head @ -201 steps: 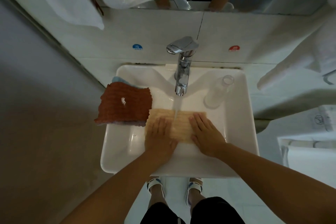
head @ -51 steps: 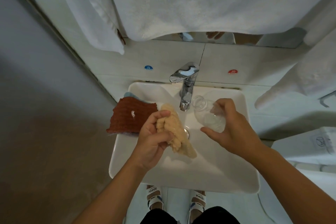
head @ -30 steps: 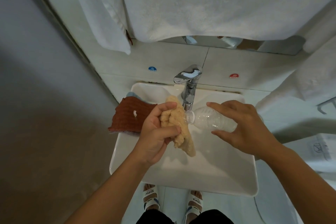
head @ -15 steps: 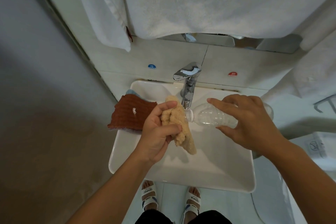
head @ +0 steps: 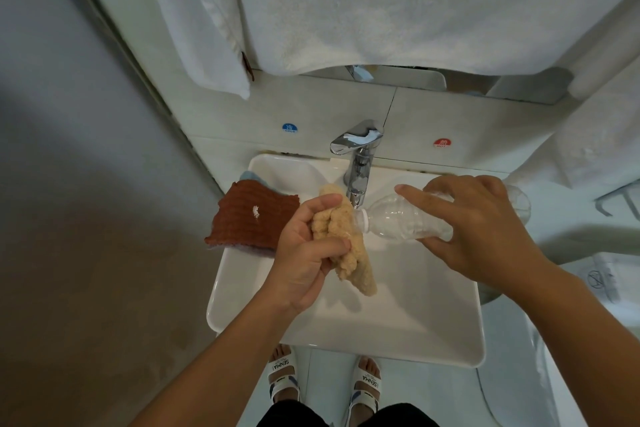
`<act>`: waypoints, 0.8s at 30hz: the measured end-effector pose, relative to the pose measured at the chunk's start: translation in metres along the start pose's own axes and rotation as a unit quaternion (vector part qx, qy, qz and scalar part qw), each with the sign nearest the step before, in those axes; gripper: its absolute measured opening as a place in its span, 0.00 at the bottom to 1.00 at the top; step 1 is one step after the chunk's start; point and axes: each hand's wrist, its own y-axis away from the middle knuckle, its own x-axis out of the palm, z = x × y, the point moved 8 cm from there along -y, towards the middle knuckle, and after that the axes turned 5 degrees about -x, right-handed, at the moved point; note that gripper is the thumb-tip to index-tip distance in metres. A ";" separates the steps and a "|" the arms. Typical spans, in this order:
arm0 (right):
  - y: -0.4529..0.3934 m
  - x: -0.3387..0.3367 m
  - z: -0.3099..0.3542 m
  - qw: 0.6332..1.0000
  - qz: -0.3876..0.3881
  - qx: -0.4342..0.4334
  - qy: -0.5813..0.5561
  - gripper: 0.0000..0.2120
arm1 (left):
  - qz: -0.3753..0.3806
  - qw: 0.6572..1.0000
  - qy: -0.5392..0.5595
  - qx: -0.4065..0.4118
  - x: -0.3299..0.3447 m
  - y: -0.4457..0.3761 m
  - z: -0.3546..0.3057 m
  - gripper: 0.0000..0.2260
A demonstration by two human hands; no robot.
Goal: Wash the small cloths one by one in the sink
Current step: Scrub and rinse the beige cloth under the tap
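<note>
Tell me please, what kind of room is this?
Most likely a bathroom: a white sink with a chrome faucet, cold and hot stickers on the tiled wall, and white towels hanging above.

A bathroom: a white sink (head: 433, 340) with a chrome tap (head: 356, 156) sits mid-frame against a tiled wall (head: 311, 104), hot and cold stickers behind, white towels (head: 398, 0) hanging along the top.

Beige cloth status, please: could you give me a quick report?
Left hand grips beige cloth over sink. Right hand holds bottle, mouth at cloth. Brown cloth waiting on rim. Nothing blocking.
</note>
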 end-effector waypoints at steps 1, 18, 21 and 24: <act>0.000 0.000 0.000 1.000 -0.001 -0.002 0.001 0.37 | 0.001 1.000 0.001 0.000 0.000 0.000 0.000 0.26; -0.003 -0.003 0.001 1.000 -0.004 -0.014 0.006 0.37 | 0.011 1.000 0.013 0.000 -0.002 -0.004 0.002 0.26; -0.004 -0.003 0.001 1.000 -0.003 -0.014 0.007 0.37 | 0.007 1.000 0.011 -0.001 -0.001 -0.005 0.002 0.26; -0.005 -0.003 0.001 1.000 0.001 -0.016 0.019 0.37 | 0.004 1.000 0.012 -0.004 -0.001 -0.005 0.003 0.26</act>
